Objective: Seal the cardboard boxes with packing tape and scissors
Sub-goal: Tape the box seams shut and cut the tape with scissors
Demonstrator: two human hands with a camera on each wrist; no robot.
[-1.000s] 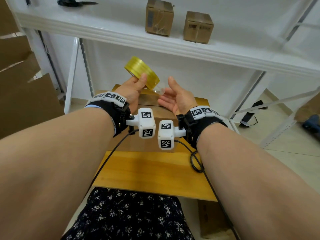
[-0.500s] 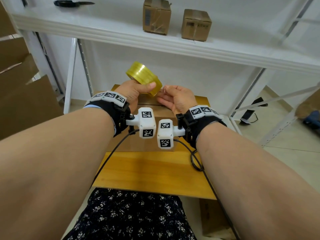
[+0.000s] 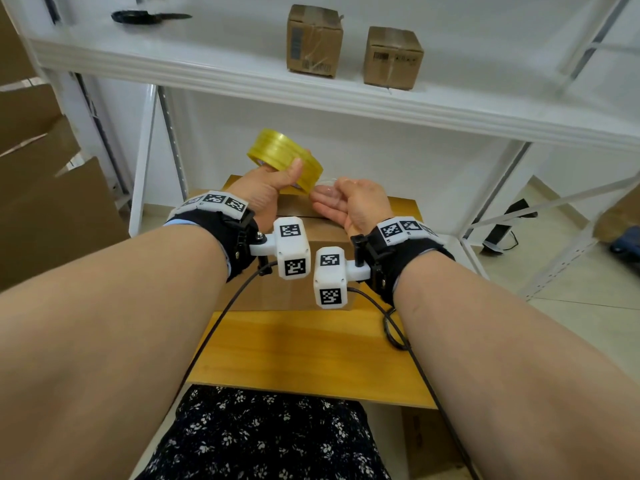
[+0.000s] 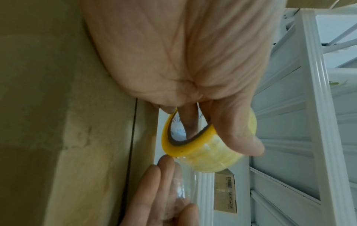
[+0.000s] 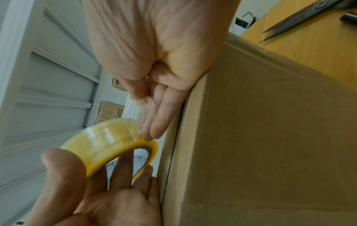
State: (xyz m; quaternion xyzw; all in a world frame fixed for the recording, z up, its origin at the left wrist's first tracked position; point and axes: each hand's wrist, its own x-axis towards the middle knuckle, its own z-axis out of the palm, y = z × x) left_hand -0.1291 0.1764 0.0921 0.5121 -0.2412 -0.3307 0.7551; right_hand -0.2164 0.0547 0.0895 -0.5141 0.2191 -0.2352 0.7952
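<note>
Up above the table (image 3: 311, 344), the left hand (image 3: 263, 192) grips the yellow tape roll (image 3: 284, 157): the thumb presses on its outer face and other fingers (image 4: 190, 122) reach through the core. Just to the right, the right hand (image 3: 349, 202) holds the pulled-out clear tape end (image 5: 142, 104); its fingers (image 5: 160, 116) lie nearly straight and pressed together under the strip, tips touching the roll's edge, the thumb bearing on the tape from above. Both hands hover over the large cardboard box (image 3: 311, 237) that stands on the table, its top seam showing as a dark line in the wrist views. Scissors (image 5: 301, 16) lie on the table to the right of this box. On the far white shelf (image 3: 242, 71) stand two small cardboard boxes (image 3: 313, 39), side by side, with another pair of black scissors (image 3: 149, 17) well to their left. Flat brown cardboard (image 3: 41, 202) leans at the far left.
</note>
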